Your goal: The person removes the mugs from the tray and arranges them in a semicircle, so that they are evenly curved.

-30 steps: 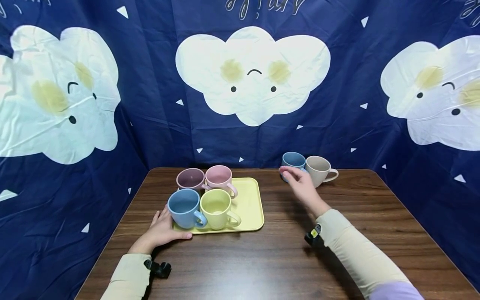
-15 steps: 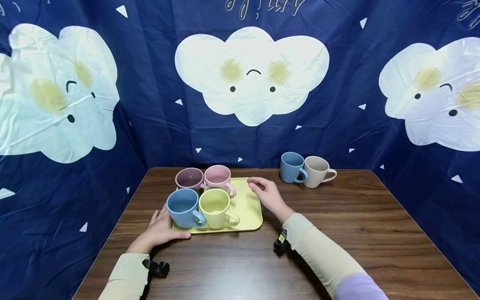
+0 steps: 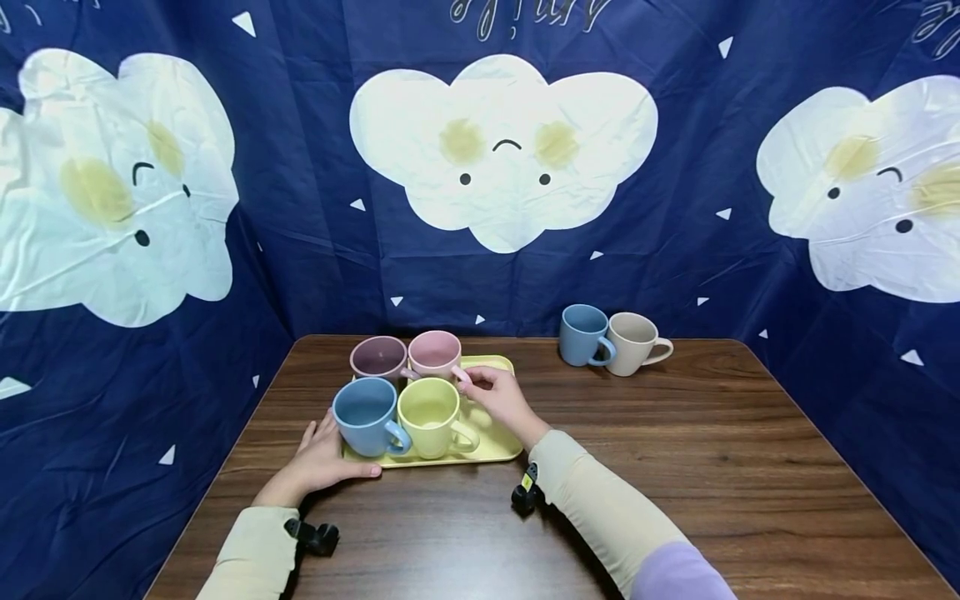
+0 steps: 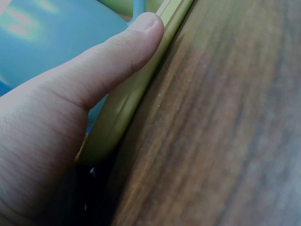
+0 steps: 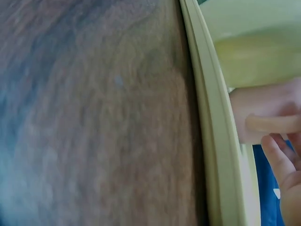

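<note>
A yellow tray (image 3: 497,450) bears four-sided rows of mugs: purple (image 3: 377,358) and pink (image 3: 435,352) behind, blue (image 3: 365,410) and yellow-green (image 3: 429,410) in front. My left hand (image 3: 318,458) rests at the tray's front left corner beside the blue mug. Its thumb (image 4: 117,56) lies straight along the tray's front edge in the left wrist view. Over the tray's right part, my right hand (image 3: 501,400) pinches the pink mug's handle (image 3: 463,375). In the right wrist view, the thumb (image 5: 277,160) meets that handle, while the other fingers are partly cut off by the frame.
Another blue mug (image 3: 581,335) and a beige mug (image 3: 633,342) stand close together near the table's back edge, right of the tray. The wooden table (image 3: 675,450) meets a dark blue cloth (image 3: 315,275) printed with clouds at the back and sides.
My right hand has moved left and down from beside the blue mug at the back, over the tray, to the pink mug's handle. My left hand has stayed at the tray corner.
</note>
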Demonstrator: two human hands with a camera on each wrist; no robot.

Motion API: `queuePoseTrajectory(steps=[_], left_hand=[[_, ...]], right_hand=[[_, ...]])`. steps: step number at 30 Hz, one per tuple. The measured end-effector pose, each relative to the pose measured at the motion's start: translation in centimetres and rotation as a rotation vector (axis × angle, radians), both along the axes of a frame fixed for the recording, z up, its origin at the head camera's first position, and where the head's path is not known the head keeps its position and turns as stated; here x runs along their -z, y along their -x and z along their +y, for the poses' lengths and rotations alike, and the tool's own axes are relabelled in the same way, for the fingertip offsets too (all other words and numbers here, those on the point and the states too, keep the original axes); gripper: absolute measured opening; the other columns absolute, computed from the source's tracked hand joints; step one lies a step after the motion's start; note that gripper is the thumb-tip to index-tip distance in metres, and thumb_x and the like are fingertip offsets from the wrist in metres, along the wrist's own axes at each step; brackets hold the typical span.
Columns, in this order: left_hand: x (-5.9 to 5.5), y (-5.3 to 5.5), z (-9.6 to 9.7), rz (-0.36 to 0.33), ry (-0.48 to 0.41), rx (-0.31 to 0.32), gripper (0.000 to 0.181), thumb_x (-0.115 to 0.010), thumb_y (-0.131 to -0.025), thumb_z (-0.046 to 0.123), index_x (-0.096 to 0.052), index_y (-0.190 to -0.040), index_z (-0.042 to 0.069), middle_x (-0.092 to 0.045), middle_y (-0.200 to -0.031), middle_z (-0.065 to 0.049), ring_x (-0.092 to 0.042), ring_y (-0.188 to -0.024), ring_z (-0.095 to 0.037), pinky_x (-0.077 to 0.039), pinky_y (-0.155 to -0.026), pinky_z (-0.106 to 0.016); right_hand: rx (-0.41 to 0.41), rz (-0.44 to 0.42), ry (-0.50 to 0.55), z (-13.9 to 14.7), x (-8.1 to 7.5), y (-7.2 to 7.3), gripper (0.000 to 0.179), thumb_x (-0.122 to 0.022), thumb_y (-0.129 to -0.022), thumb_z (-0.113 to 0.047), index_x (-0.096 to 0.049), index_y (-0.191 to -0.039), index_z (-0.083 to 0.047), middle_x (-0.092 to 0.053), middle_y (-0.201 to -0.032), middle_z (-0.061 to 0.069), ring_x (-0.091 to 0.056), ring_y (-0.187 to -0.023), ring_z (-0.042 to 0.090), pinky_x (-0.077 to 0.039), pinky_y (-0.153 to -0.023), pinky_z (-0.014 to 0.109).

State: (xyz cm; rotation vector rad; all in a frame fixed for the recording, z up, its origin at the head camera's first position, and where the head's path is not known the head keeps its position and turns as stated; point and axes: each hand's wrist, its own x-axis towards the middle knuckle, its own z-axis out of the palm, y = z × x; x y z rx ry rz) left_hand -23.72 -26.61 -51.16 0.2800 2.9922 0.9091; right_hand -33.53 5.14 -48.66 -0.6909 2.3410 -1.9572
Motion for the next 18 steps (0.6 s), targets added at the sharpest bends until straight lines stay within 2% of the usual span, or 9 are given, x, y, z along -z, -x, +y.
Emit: queuePoseTrajectory(steps=[6, 10, 14, 16, 18], left_hand=[[-0.2, -0.2, 0.0, -0.006, -0.001, -0.001, 0.132, -0.087, -0.066, 0.057, -0.017, -0.156, -0.009, -0.019, -0.160, -0.036, -0.007, -0.148, -0.055, -0.003, -0.112, -0.076], [-0.2, -0.2, 0.0, 0.001, 0.000, -0.002, 0.131, -0.087, -0.066, 0.056, -0.018, -0.156, -0.010, -0.020, -0.159, -0.036, -0.008, -0.148, -0.055, -0.003, -0.112, -0.076], [-0.3, -0.3, 0.1, 0.000, -0.004, 0.001, 0.131, -0.087, -0.067, 0.056, -0.018, -0.155, -0.010, -0.020, -0.159, -0.036, -0.007, -0.148, -0.055, -0.003, -0.112, -0.076], [-0.3, -0.3, 0.1, 0.000, -0.005, 0.002, 0.131, -0.087, -0.066, 0.056, -0.018, -0.155, -0.010, -0.020, -0.159, -0.036, -0.007, -0.148, -0.055, -0.003, -0.112, -0.076], [-0.3, -0.3, 0.1, 0.000, -0.003, 0.003, 0.131, -0.087, -0.066, 0.056, -0.018, -0.155, -0.010, -0.020, -0.159, -0.036, -0.008, -0.148, -0.055, -0.003, -0.112, -0.076]], right_hand=[[0.020, 0.039, -0.045, -0.5, -0.4, -0.5, 0.015, -0.072, -0.093, -0.005, -0.074, -0.103, 0.006, -0.075, -0.094, 0.015, -0.069, -0.083, 0.016, -0.059, -0.075, 0.027], [0.071, 0.056, -0.071, -0.4, -0.5, -0.5, 0.014, -0.072, -0.093, -0.006, -0.076, -0.102, 0.004, -0.076, -0.092, 0.013, -0.069, -0.081, 0.013, -0.059, -0.074, 0.026], [0.115, 0.040, -0.075, 0.0, -0.6, -0.4, 0.014, -0.072, -0.093, -0.005, -0.076, -0.103, 0.004, -0.076, -0.091, 0.014, -0.072, -0.084, 0.026, -0.060, -0.076, 0.033], [0.112, 0.037, -0.066, 0.3, -0.6, -0.4, 0.015, -0.071, -0.093, -0.005, -0.075, -0.103, 0.006, -0.076, -0.091, 0.016, -0.073, -0.087, 0.033, -0.061, -0.079, 0.041], [0.115, 0.049, -0.084, 0.7, -0.6, -0.3, 0.015, -0.071, -0.093, -0.004, -0.075, -0.104, 0.005, -0.076, -0.091, 0.015, -0.073, -0.087, 0.032, -0.060, -0.079, 0.043]])
